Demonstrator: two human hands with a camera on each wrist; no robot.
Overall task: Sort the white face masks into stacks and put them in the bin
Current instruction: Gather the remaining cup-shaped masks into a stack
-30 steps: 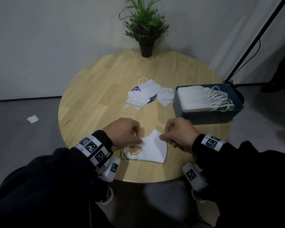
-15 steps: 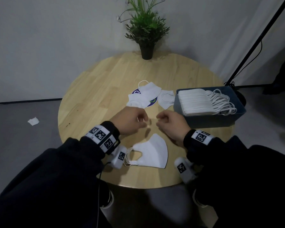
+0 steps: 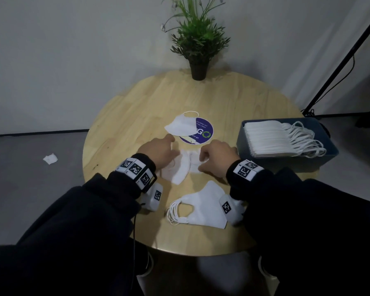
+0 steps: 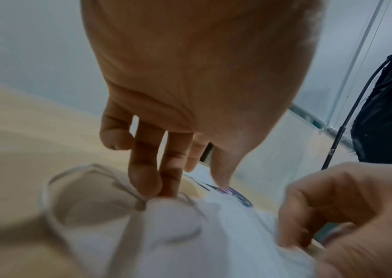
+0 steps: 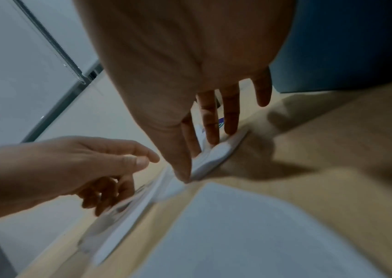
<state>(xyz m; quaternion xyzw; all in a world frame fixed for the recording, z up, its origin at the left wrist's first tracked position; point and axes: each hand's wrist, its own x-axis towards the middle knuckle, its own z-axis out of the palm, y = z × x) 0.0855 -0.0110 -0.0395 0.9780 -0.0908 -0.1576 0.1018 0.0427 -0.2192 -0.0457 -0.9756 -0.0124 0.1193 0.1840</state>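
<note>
Nearest the body, a stack of folded masks (image 3: pixel 201 207) lies on the round wooden counter (image 3: pixel 124 124) close to its front edge, ear loops fanned toward the left; the right wrist's camera housing overlaps its right end. From the right wrist the same stack (image 5: pixel 261 225) is only a pale blur filling the lower frame.

Just beyond it, the left hand (image 3: pixel 158 151) and right hand (image 3: pixel 217 158) rest side by side on two loose masks. The head view shows knuckles and little more. The left wrist view settles it: straight fingers (image 4: pixel 144 169) of the left hand press down on the near mask (image 4: pixel 178 235) at the base of its ear loop, nothing curled round it, so that grip is apart. The right wrist view shows the right hand (image 5: pixel 190 75) with thumb and fingertips closed in a pinch on the edge of the second mask (image 5: pixel 213 156) (motion blur softens the contact itself), so that grip is clamped on it.

Farther back, a single mask (image 3: pixel 181 126) half covers a round purple sticker (image 3: pixel 203 133). To the right, touching the counter's right edge, the blue bin (image 3: pixel 286 161) holds a packed row of masks (image 3: pixel 267 138), loops spilling rightward. Bare wood lies open on the counter's left half. At the far edge stands a potted plant (image 3: pixel 198 39).
</note>
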